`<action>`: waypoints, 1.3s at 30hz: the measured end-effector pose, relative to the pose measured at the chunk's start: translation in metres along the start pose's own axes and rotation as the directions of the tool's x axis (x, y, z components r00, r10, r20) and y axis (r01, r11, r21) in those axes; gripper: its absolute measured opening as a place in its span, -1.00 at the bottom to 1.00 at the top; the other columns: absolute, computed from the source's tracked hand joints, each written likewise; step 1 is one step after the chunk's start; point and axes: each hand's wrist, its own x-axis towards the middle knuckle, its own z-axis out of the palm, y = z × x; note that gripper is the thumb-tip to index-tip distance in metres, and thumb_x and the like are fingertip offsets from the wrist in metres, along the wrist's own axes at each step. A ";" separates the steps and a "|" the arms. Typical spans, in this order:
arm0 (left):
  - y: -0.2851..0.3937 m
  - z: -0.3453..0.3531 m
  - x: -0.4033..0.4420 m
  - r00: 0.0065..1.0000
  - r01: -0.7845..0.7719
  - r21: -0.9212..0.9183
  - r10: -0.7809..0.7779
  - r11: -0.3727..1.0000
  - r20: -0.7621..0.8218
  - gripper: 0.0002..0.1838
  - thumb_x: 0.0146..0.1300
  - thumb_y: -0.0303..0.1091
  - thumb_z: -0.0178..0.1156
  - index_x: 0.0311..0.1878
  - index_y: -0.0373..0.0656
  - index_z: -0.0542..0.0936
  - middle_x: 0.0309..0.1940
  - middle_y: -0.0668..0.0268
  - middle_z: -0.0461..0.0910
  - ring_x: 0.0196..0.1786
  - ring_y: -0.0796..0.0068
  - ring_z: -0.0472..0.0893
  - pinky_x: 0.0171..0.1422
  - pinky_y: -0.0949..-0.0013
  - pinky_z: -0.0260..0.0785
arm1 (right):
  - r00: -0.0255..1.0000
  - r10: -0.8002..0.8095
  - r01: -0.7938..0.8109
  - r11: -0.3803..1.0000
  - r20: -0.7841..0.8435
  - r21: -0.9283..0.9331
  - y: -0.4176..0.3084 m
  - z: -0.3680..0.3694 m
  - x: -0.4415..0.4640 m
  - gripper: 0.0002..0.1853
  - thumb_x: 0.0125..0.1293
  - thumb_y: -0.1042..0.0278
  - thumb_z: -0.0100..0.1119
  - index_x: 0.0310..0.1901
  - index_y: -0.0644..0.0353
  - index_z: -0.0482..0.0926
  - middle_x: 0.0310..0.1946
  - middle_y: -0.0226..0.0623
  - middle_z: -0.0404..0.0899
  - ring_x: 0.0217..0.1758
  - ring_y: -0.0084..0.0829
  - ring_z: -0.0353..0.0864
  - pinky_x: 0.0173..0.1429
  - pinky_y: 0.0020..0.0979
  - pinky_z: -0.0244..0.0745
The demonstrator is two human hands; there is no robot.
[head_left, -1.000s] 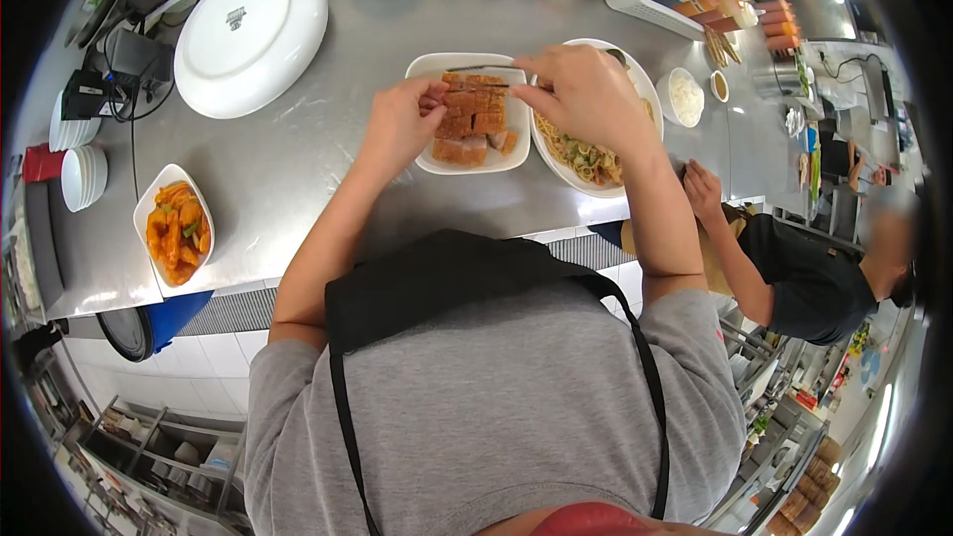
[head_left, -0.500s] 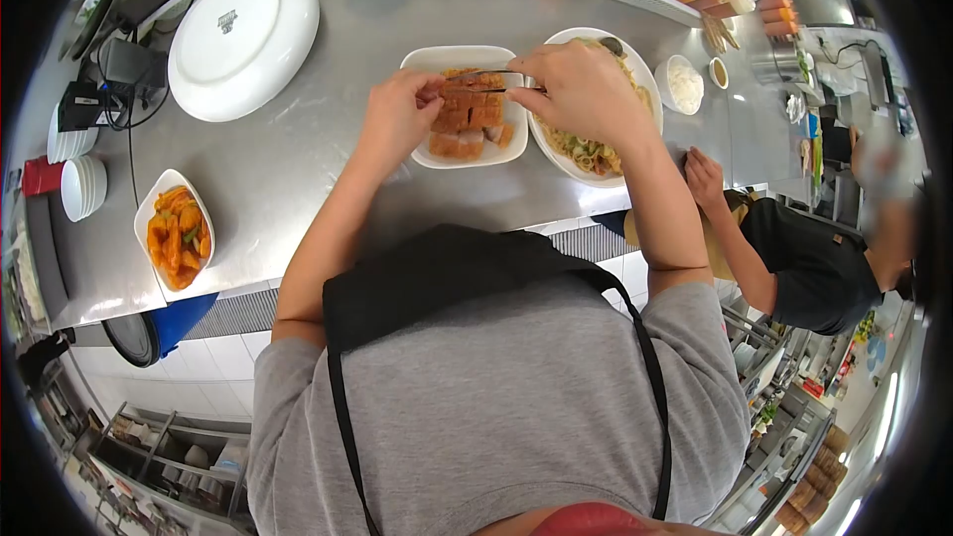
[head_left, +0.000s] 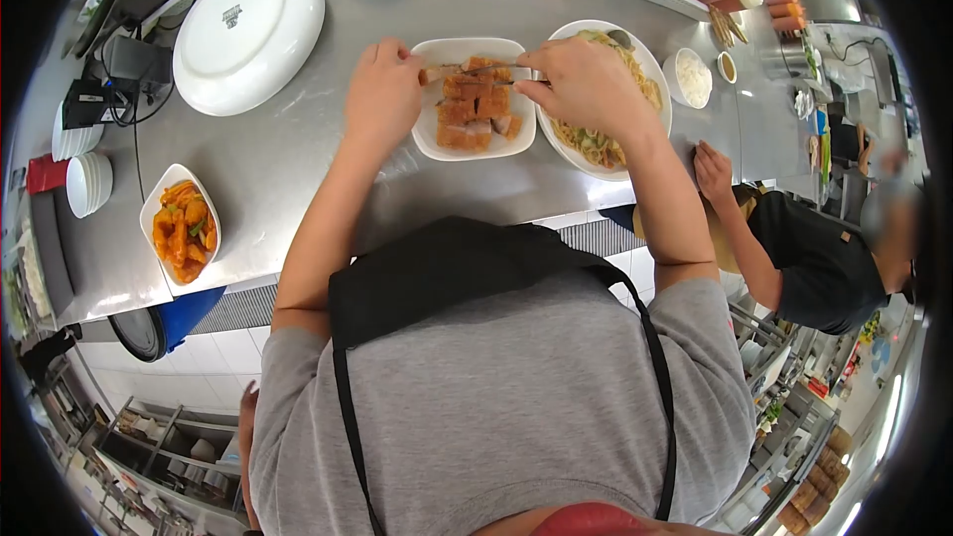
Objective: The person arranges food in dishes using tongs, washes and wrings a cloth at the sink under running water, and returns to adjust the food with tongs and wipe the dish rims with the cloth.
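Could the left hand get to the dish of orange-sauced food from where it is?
Probably yes: the left hand has only bare steel counter between it and the dish.

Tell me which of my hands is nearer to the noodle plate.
Right. Your right hand is over the left part of the noodle plate; your left hand is farther away, at the left side of the meat dish.
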 end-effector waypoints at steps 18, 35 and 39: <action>0.014 0.005 0.022 0.978 0.138 -0.432 -0.055 0.891 0.200 -0.79 0.07 -0.46 0.14 -0.20 -0.21 0.60 -0.28 0.12 0.59 -0.33 0.25 0.61 -0.17 0.32 0.44 | 0.969 0.245 -0.247 0.964 0.038 0.098 0.021 -0.029 -0.023 -0.71 0.06 0.14 0.15 -0.25 0.13 0.62 -0.44 -0.18 0.59 -0.32 -0.15 0.57 -0.20 -0.24 0.46; 0.014 -0.003 0.022 0.956 0.174 -0.475 -0.032 0.863 0.293 -0.66 -0.03 -0.44 0.26 -0.11 -0.22 0.57 -0.27 0.17 0.58 -0.21 0.31 0.59 -0.13 0.34 0.46 | 0.970 0.241 -0.241 0.970 0.002 0.023 0.008 -0.024 -0.070 -0.74 0.02 0.13 0.17 -0.40 0.15 0.62 -0.56 -0.21 0.56 -0.41 -0.17 0.58 -0.31 -0.21 0.48; 0.024 -0.011 0.013 0.962 0.008 -0.410 0.105 0.912 0.252 -0.45 -0.14 -0.35 0.35 0.02 -0.17 0.49 -0.08 0.14 0.48 -0.07 0.20 0.51 0.01 0.27 0.39 | 0.957 0.271 -0.263 0.961 0.098 -0.086 -0.008 -0.013 -0.080 -0.73 0.00 0.14 0.19 -0.56 0.20 0.58 -0.63 -0.19 0.53 -0.51 -0.20 0.59 -0.42 -0.28 0.49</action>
